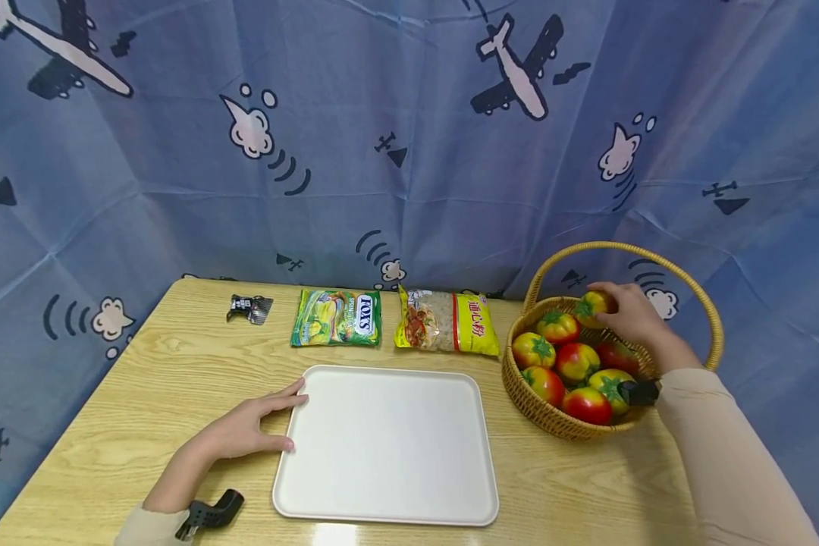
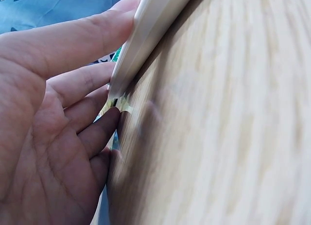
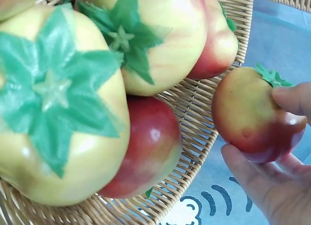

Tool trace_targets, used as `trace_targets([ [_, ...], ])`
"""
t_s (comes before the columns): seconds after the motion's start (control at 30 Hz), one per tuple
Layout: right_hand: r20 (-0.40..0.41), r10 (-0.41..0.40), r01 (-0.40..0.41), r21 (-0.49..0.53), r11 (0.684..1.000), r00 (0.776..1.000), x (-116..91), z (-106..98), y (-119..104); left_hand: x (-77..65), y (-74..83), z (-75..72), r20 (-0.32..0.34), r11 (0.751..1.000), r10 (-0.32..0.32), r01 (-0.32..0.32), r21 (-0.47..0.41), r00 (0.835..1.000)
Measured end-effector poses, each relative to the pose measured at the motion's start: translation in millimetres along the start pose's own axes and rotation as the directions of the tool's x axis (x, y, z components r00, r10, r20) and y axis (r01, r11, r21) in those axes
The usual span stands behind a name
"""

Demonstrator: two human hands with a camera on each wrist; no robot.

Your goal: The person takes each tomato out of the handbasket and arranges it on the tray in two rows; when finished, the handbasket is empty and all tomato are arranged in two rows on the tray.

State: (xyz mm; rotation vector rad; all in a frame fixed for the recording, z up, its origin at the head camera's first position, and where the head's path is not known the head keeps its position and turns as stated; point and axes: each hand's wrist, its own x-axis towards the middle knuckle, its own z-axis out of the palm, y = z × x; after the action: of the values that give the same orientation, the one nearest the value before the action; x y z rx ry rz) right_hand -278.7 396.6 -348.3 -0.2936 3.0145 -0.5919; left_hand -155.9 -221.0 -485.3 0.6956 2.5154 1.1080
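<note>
My right hand holds a red-and-yellow, tomato-like fruit with a green leafy top, over the back of the wicker basket. In the right wrist view, thumb and fingers grip this fruit from the side, near the basket's rim. Several more such fruits fill the basket. My left hand is at the left edge of a white rectangular tray. Seen from the left wrist, the thumb and fingertips touch the tray's rim, with the fingers only slightly bent.
Behind the tray lie a green Fox's candy bag and a yellow pasta bag. A small black packet lies at the back left. The basket's tall arched handle rises beside my right forearm. A blue curtain hangs behind the table.
</note>
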Motion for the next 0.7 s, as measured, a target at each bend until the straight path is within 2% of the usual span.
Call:
trace_targets([
  [0.23,-0.041,-0.01,0.01,0.003,1.0,0.999,-1.0,1.3,-4.0,0.5,0.4,-0.4,-0.02,1.0,0.001,-0.001,0.005,1.0],
  [0.4,-0.042,0.0,0.0,0.006,1.0,0.999,-2.4,0.7,-7.5,0.6,-0.5,-0.1,-0.019,1.0,0.004,-0.004,0.008,1.0],
  [0.57,-0.029,0.013,-0.012,0.047,0.999,0.999,-7.2,-2.5,-14.5,0.2,-1.7,-0.1,-0.001,1.0,0.01,-0.01,0.001,1.0],
  [0.7,-0.027,-0.007,0.009,0.083,0.996,1.0,-11.7,-5.3,-21.2,0.2,-2.4,-0.1,0.004,1.0,0.01,-0.01,-0.003,1.0],
])
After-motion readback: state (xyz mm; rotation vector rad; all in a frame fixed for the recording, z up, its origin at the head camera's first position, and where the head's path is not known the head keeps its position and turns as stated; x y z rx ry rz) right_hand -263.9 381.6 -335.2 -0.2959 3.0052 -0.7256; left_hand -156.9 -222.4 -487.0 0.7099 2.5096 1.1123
